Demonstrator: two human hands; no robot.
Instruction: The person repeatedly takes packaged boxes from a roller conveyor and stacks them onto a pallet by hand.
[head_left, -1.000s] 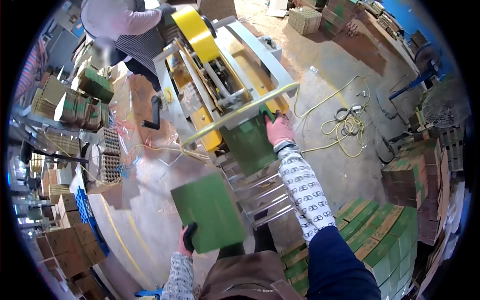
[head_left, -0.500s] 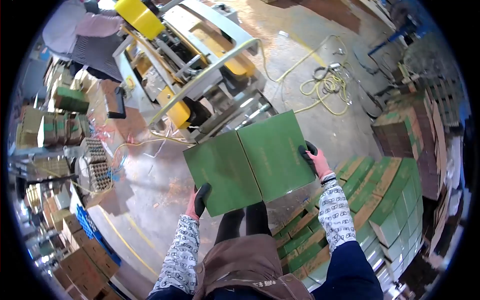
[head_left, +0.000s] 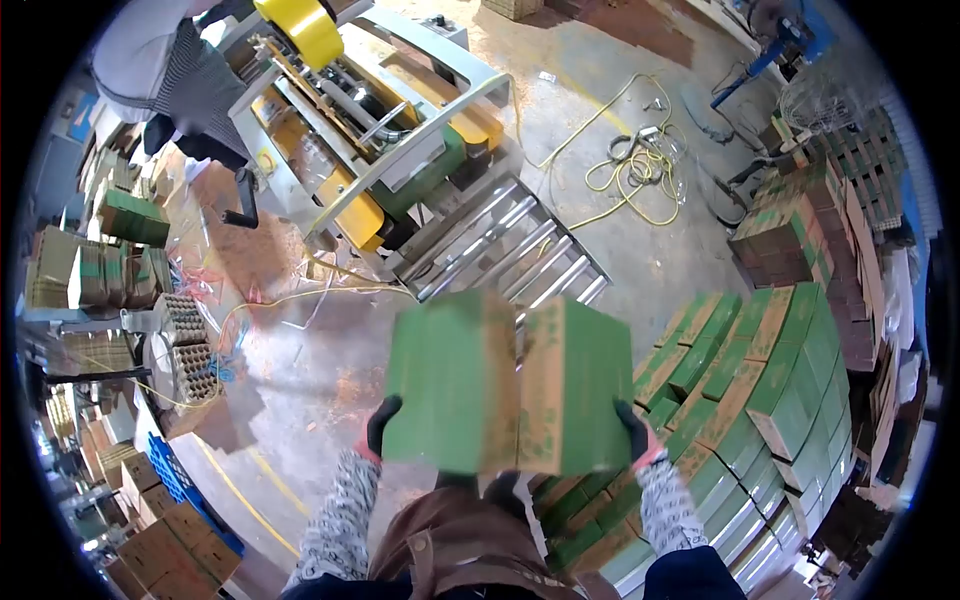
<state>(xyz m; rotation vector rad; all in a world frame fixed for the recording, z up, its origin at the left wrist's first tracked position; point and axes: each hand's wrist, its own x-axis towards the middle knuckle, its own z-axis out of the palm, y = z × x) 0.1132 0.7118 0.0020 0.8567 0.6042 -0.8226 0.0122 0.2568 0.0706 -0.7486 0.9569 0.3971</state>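
Two green boxes are held side by side in front of my body, tilted so that brown strips show along their facing edges. My left hand (head_left: 379,428), in a dark-palmed glove, presses the outer side of the left box (head_left: 437,385). On the outer side of the right box (head_left: 592,385) is my right hand (head_left: 637,433), gloved the same way. The boxes touch or nearly touch in the middle and are slightly blurred. Beyond them lies a metal roller conveyor (head_left: 520,240), leading from a yellow and grey machine (head_left: 370,130) in which another green box (head_left: 425,178) partly shows.
Stacked green and brown boxes (head_left: 740,390) stand close at my right. A co-worker (head_left: 170,80) is beside the machine at the upper left. Coiled yellow cable (head_left: 640,170) lies on the floor. Egg trays (head_left: 192,350) and bundled cartons are at the left.
My right hand has left the machine outlet, and the two boxes came together between my hands. Since then they have tilted, showing brown strips. Another green box has appeared in the machine.
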